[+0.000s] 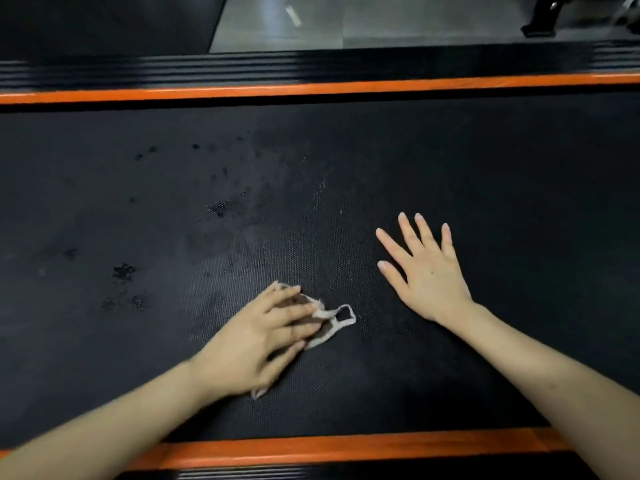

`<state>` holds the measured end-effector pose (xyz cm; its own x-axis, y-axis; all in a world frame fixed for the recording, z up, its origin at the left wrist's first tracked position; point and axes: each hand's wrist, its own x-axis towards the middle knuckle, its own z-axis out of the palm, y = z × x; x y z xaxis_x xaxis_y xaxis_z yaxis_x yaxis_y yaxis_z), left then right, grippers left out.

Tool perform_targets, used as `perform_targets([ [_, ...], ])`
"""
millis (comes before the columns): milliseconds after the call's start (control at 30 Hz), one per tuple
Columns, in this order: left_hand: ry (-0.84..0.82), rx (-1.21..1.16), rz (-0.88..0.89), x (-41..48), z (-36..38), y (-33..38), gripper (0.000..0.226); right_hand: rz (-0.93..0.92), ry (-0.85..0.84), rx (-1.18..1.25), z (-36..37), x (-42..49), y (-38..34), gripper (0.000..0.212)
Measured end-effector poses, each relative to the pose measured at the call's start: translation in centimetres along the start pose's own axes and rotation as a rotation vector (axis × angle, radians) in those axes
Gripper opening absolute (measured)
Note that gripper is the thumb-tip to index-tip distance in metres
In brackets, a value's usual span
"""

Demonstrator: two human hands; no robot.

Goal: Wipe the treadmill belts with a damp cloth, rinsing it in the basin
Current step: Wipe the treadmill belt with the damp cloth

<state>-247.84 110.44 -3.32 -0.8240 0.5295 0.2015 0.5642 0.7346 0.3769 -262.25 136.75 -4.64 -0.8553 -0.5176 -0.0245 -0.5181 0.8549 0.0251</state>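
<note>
A black textured treadmill belt (346, 161) fills the view. My left hand (256, 337) lies flat on a small greyish cloth (337, 320) and presses it onto the belt near the front middle. Most of the cloth is hidden under the fingers; a torn looped edge sticks out to the right. My right hand (424, 268) rests flat on the belt with its fingers spread, to the right of the cloth and apart from it. Dark wet spots (123, 271) dot the left part of the belt.
Orange side strips run along the belt's far edge (311, 90) and near edge (346, 445). A ribbed black side rail (242, 69) lies beyond the far strip. Grey floor (381, 22) and a black machine foot (542, 19) show at the top.
</note>
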Motion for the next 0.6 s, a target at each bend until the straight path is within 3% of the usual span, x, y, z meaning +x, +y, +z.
perform_targets([
  [67,-0.004,0.045,-0.083,2.4,-0.1,-2.5,0.033,0.003,0.008,-0.001,0.0,-0.1,0.0,0.062],
  [167,0.165,0.103,-0.441,6.8,-0.8,-5.5,0.032,0.002,0.018,0.003,0.0,-0.1,0.0,0.06],
  [200,0.177,0.094,-0.438,7.1,-0.5,-5.1,0.031,0.002,0.02,0.003,0.0,0.0,0.1,0.06],
  [400,-0.106,-0.17,0.156,3.5,2.0,3.6,0.028,-0.009,0.026,0.017,-0.3,0.0,0.1,0.059],
  [600,-0.213,-0.175,0.162,-1.1,-0.6,2.0,0.031,-0.032,0.035,0.029,-0.2,-0.2,0.4,0.058],
])
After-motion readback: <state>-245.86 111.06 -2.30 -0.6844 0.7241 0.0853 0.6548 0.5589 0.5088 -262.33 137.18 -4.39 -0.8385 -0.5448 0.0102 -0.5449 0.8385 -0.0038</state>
